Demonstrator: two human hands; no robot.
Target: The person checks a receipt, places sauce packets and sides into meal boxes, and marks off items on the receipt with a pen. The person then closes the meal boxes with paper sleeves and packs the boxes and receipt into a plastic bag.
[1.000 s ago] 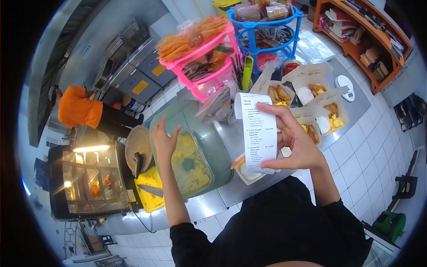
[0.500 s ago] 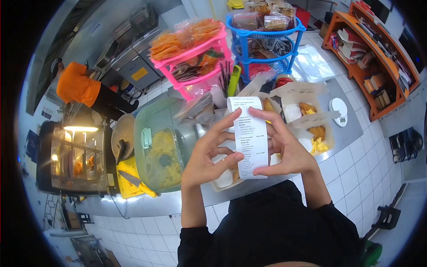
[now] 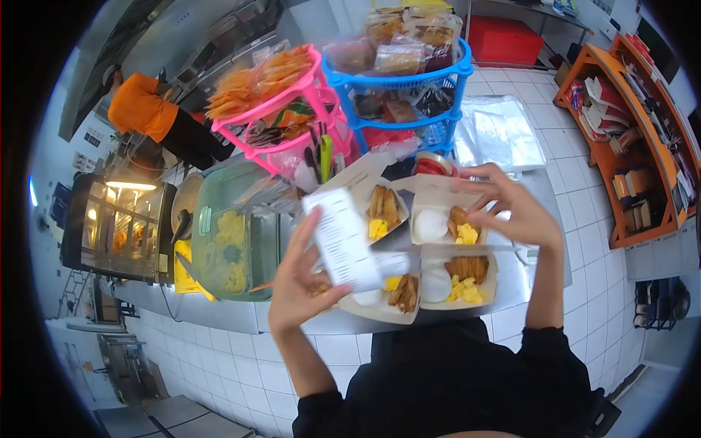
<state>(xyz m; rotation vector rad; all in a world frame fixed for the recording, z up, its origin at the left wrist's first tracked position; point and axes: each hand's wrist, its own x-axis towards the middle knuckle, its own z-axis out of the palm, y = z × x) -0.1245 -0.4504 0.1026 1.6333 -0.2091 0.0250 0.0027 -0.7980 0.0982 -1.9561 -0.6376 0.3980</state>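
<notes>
My left hand (image 3: 298, 281) is closed on a long printed receipt (image 3: 342, 237), pinching its left side; the lower end curls to the right. Apart from it, my right hand (image 3: 520, 210) has its fingers spread and curved over the back right food box (image 3: 420, 237). Whether its fingertips touch that box's lid (image 3: 438, 187) I cannot tell. Several open paper boxes stand on the counter below my hands. White rice (image 3: 432, 225), scrambled egg (image 3: 466, 290) and browned fried pieces (image 3: 467, 267) show in them. The receipt partly hides the front left box (image 3: 398, 315).
A green-lidded tub (image 3: 274, 263) with yellow food stands left, beside a knife (image 3: 187, 264) on a yellow board (image 3: 181, 252). Pink (image 3: 252, 150) and blue (image 3: 398, 80) tiered baskets rise behind. Clear plastic bags (image 3: 500, 135) lie at the back right. A person in orange (image 3: 142, 109) stands far left.
My hands have parted: the receipt went left and tilted in my left hand, while my right hand let go and moved right over the boxes. My view has shifted, showing more of the boxes.
</notes>
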